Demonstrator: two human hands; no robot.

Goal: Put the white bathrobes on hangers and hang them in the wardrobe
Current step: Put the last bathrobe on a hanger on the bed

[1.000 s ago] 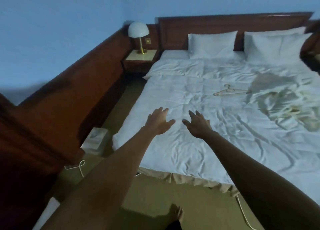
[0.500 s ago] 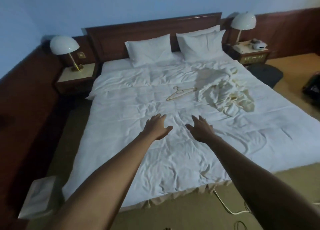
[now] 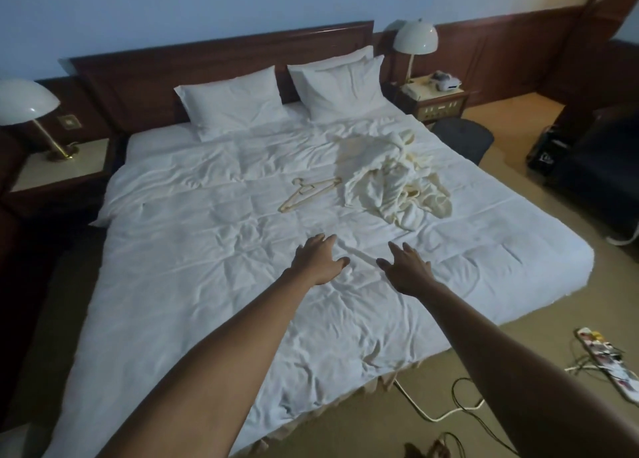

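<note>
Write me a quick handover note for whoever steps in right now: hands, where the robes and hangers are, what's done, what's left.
Left hand: open, empty, held out over the bed.
Right hand: open, empty, beside the left.
Bathrobes: crumpled in a heap on the right half of the bed, beyond both hands. How many are in the heap cannot be told.
Hangers: lying flat on the duvet just left of the heap, untouched.
Done: nothing visible yet; no robe is on a hanger.
Left: put each robe on a hanger, then hang them in the wardrobe, which is not in view.
</note>
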